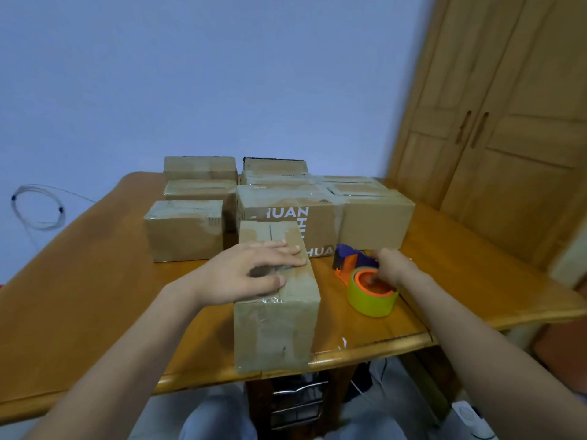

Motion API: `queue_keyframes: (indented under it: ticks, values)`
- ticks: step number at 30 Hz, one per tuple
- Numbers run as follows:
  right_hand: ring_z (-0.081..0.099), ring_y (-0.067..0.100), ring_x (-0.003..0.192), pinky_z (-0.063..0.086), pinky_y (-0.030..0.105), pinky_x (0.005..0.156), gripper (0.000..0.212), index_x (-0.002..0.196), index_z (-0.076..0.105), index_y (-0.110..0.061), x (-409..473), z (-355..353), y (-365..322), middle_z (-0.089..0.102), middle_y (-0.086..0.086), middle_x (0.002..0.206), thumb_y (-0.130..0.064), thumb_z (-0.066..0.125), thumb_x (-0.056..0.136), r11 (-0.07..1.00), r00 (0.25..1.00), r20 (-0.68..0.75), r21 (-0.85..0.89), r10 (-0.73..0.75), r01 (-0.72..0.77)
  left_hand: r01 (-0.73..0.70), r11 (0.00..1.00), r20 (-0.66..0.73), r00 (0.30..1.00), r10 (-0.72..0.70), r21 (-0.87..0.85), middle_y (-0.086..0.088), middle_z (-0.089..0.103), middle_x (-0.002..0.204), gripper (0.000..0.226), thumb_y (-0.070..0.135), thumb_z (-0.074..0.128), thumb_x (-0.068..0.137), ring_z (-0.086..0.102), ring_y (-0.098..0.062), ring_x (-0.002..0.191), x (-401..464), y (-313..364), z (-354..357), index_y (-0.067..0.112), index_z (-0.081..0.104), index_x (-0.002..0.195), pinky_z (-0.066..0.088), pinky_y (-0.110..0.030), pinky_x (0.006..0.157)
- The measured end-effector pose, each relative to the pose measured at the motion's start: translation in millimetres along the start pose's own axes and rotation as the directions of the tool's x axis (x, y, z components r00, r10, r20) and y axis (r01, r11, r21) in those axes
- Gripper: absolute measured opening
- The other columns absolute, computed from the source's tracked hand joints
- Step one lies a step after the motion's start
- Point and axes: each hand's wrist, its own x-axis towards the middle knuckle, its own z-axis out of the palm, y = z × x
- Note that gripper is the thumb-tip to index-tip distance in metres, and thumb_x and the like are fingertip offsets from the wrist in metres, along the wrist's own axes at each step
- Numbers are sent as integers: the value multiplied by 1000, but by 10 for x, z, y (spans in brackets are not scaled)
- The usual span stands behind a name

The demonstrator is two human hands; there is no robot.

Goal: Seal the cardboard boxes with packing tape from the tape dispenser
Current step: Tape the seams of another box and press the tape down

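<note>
So my left hand [254, 271] lies flat, fingers straight, on the near box [276, 300], whose top and front already shine with tape. Just right of that palm, my right hand [389, 265] reaches into the tape dispenser [365, 281] on the tabletop [95, 296]; whether that grip has closed, I cannot tell. Beyond my fingers, the stacked boxes [286, 201] look mostly taped, so I judge little remains.

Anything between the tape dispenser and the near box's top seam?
Nothing visible. The right hand is already on the tape dispenser, beside the box; only the left hand lies on its top.
</note>
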Motion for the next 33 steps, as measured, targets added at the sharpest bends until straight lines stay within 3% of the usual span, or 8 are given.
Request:
queue_keyframes:
  ticks: [3, 6, 11, 15, 19, 22, 25, 33]
  values:
    - [61, 27, 103, 45, 29, 74, 34, 111, 61, -6, 31, 39, 14, 64, 12, 112, -22, 73, 83, 998, 996, 76, 37, -47, 44, -6, 999, -21, 1000, 5, -34, 24, 36, 148, 48, 55, 43, 87, 20, 10, 139, 109, 55, 44, 45, 49, 134, 20, -33, 118]
    - [56, 32, 106, 38, 29, 79, 31, 109, 64, -3, 70, -84, 168, 60, 17, 108, -5, 69, 79, 964, 972, -151, 167, -180, 205, -9, 999, -60, 998, 7, -43, 27, 38, 145, 47, 56, 44, 85, 21, 13, 137, 183, 114, 110, 47, 51, 130, 18, -22, 114]
    - [54, 22, 100, 34, 9, 81, 46, 114, 62, -4, -39, -715, 197, 57, 3, 103, 8, 59, 70, 704, 695, -594, 282, -406, 652, 57, 985, -111, 991, -76, -160, 30, 50, 135, 40, 58, 51, 84, 31, 12, 134, 262, 181, 192, 45, 63, 120, 25, -26, 114]
    - [52, 7, 106, 37, 12, 91, 63, 119, 61, -13, -218, -1128, 21, 60, -6, 113, 1, 47, 60, 589, 568, -640, 216, -517, 779, 91, 910, -272, 938, -215, -403, 10, 71, 109, 38, 53, 53, 90, 62, -9, 107, 374, 420, 26, 25, 74, 104, 48, -30, 96]
    - [51, 2, 105, 35, 7, 92, 72, 120, 57, -26, -246, -1317, -107, 59, -9, 114, 2, 46, 54, 513, 460, -672, 137, -581, 847, 119, 715, -350, 809, -472, -688, -5, 73, 88, 65, 65, 36, 91, 67, -18, 78, 586, 706, -254, 9, 68, 88, 51, -29, 73]
    - [51, 2, 102, 35, 8, 89, 75, 117, 50, -34, -208, -1355, -182, 58, -10, 111, 3, 46, 52, 484, 428, -686, 125, -588, 866, 159, 585, -225, 818, -529, -795, -9, 71, 81, 70, 69, 31, 83, 63, -18, 70, 719, 800, -376, 8, 65, 84, 49, -25, 60]
    - [52, 6, 102, 34, 7, 89, 73, 117, 52, -30, -121, -1323, -219, 57, -10, 112, 4, 45, 52, 472, 408, -695, 112, -592, 875, 172, 592, -193, 843, -502, -788, -7, 70, 82, 66, 69, 39, 80, 62, -16, 70, 833, 770, -372, 8, 64, 89, 49, -24, 60]
    - [49, 9, 109, 27, 0, 92, 71, 121, 58, -12, -12, -1252, -246, 55, -8, 115, 5, 43, 54, 527, 430, -677, 72, -597, 847, 123, 586, -189, 877, -442, -801, -7, 65, 74, 25, 24, 51, 97, 59, -13, 64, 924, 522, -516, 12, 64, 79, 47, -22, 56]
